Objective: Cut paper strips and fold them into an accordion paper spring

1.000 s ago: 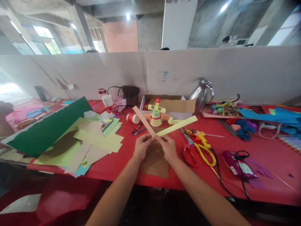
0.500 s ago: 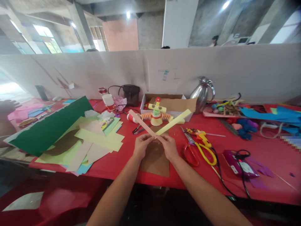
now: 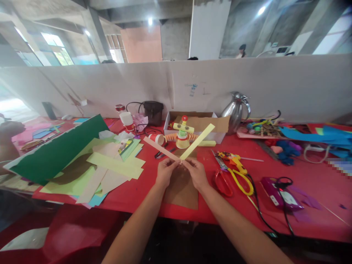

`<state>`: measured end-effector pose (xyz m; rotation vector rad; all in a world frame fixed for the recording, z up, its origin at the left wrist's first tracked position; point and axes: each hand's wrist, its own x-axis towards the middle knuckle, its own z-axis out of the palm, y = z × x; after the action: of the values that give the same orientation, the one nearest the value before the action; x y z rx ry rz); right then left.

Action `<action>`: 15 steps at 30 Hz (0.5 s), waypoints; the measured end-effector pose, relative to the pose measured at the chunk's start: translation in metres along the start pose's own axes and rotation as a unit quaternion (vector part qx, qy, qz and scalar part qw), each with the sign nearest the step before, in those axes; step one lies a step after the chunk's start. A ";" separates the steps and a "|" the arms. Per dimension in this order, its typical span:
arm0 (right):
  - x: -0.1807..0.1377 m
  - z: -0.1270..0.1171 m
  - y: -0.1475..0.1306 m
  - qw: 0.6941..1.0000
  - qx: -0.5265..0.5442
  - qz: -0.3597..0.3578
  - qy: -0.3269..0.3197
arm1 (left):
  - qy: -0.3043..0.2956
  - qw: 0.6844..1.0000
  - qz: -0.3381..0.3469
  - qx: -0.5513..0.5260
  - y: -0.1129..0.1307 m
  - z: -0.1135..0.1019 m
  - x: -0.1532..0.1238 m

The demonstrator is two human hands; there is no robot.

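Note:
Both my hands pinch two paper strips where their ends meet, above a brown cardboard piece [image 3: 182,194] on the red table. The pink strip [image 3: 159,147] slants up to the left, the yellow strip [image 3: 198,140] up to the right, making a V. My left hand [image 3: 165,171] is closed at the joined ends, thumb and fingertips together. My right hand [image 3: 196,172] is closed on the same spot, and the fingers partly hide the join. Just beyond stands a paper robot figure [image 3: 183,134] with folded orange arms; a red-and-white paper cup [image 3: 156,139] lies beside it.
Right of my hands lie scissors [image 3: 239,180] with red and yellow handles, a yellow glue gun [image 3: 238,162] and a purple power box [image 3: 280,194] with cords. Left are loose paper sheets [image 3: 115,165] and a green board [image 3: 60,150]. Behind stand an open box [image 3: 214,137] and a steel jug [image 3: 235,110].
Both strips have swung leftward in my fingers, the pink one lower and the yellow one steeper. My hands stay nearly in place, still pinching the ends. The head view has shifted slightly.

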<state>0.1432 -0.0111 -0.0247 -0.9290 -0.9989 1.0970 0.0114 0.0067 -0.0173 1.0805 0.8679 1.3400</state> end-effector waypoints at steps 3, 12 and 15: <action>0.000 -0.001 0.000 1.000 0.002 -0.003 -0.009 | -0.003 1.000 0.000 0.001 0.000 0.000 0.000; -0.001 -0.001 -0.001 0.999 -0.007 0.033 -0.002 | -0.007 1.000 -0.023 0.009 0.000 0.001 -0.001; -0.001 -0.001 -0.001 0.999 -0.006 0.050 -0.002 | 0.000 0.999 -0.034 0.011 0.000 0.001 0.000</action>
<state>0.1441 -0.0125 -0.0238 -0.9947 -0.9708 1.1770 0.0125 0.0066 -0.0166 1.0603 0.9131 1.2769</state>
